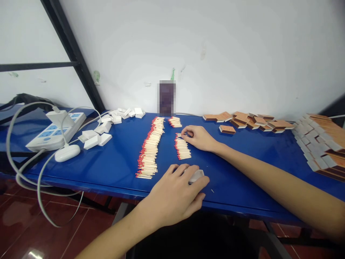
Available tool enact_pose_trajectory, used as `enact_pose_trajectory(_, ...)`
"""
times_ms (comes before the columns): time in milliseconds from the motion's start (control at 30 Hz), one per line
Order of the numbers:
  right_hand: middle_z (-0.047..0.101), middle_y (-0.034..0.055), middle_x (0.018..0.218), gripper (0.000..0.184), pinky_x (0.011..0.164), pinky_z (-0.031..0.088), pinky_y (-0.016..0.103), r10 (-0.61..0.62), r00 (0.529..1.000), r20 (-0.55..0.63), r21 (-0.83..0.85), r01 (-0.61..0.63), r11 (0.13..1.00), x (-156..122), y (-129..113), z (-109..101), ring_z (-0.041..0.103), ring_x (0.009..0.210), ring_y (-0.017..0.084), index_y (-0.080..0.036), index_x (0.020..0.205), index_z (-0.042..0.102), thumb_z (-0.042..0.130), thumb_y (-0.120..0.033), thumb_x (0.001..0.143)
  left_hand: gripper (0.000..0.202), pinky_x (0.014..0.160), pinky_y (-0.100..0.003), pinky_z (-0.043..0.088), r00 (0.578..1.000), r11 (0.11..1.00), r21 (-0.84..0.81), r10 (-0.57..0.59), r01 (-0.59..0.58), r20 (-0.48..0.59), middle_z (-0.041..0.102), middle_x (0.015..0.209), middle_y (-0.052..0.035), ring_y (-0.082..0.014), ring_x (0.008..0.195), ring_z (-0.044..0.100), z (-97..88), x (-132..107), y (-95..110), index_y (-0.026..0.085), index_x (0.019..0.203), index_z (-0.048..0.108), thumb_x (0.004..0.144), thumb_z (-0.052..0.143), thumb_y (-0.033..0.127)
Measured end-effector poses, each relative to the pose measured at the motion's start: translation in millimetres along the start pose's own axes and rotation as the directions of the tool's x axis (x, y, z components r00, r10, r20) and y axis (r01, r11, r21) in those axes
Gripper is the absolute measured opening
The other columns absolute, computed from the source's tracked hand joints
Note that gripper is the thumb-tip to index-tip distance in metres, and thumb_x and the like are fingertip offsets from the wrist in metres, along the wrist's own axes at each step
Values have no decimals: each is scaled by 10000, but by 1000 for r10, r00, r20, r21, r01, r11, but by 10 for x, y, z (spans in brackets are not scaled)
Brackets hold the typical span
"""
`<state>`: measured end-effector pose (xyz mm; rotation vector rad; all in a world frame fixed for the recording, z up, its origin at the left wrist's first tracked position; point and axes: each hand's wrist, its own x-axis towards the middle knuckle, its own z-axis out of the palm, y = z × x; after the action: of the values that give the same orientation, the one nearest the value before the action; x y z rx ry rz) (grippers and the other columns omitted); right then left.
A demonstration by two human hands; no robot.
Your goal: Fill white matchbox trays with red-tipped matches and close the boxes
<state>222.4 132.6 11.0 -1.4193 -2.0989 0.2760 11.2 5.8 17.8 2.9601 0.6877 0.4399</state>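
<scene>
Starting at the left, a white power strip point(54, 131) and its cords sit on the blue table point(113, 169). Just past it lies a loose pile of empty white trays point(94, 140), with nothing in them.

Next comes a long row point(149, 149) of matches with red tips, laid side by side and not touched by either hand.

The left hand point(175, 196) is near the front edge of the table. Its fingers are curled around one small white tray point(196, 175) and press it on the table. I cannot see if any matches are inside it.

Just behind that is a short row point(182, 148) of matches. The right hand point(198, 137) rests at the top of it, and its fingertips pinch a few sticks there.

Farther right lie flat orange covers point(248, 120) in a loose heap. At the far right is a big stack of boxes point(320, 144) that look closed and finished.

So I think the work is partly done. Many boxes look finished, but lots of matches, trays and covers are not yet put together.
</scene>
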Motion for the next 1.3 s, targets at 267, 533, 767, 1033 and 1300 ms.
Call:
enact_pose_trajectory(267,514,-6,694,232,596,303,266,51,998,44,-21,-50,999,21,-8,2,412,608,130,-164,881,681,540,-347,855,262,967,-438,434,1000,1000,3,0,0,-1,491,1337,-87,-275,1157,503,2,-9,12,209,1272,505,1031,440,287)
enact_pose_trajectory(533,521,-9,674,246,591,311,261,23,1000,20,9,-23,1000,2,-43,-2,415,601,125,-169,872,700,545,-360,852,258,974,-442,438,1000,1000,7,-2,3,-8,495,1338,-92,-276,1160,509,-6,-5,10,211,1268,509,1029,448,284)
enact_pose_trajectory(767,486,-23,601,231,564,298,259,37,999,25,0,-37,999,0,-46,1,396,563,116,-173,829,743,566,-320,804,254,962,-436,445,1000,1000,-1,1,-1,-26,510,1325,-95,-279,1150,522,4,-1,9,211,1259,517,1020,468,280)
enact_pose_trajectory(1033,504,-21,608,233,582,317,265,9,1000,13,12,-9,1000,-38,-63,-2,402,557,112,-157,844,749,568,-294,788,251,968,-433,442,999,1000,-7,2,-2,-42,510,1329,-91,-275,1162,518,2,-6,9,213,1260,516,1023,469,281)
enact_pose_trajectory(1300,486,-18,625,233,630,352,276,-7,994,-107,16,9,1000,-6,-2,7,462,602,136,-163,843,720,547,-318,856,243,947,-418,455,998,1000,-3,6,-6,-57,526,1308,-87,-267,1154,530,8,-3,8,215,1248,519,1016,490,282)
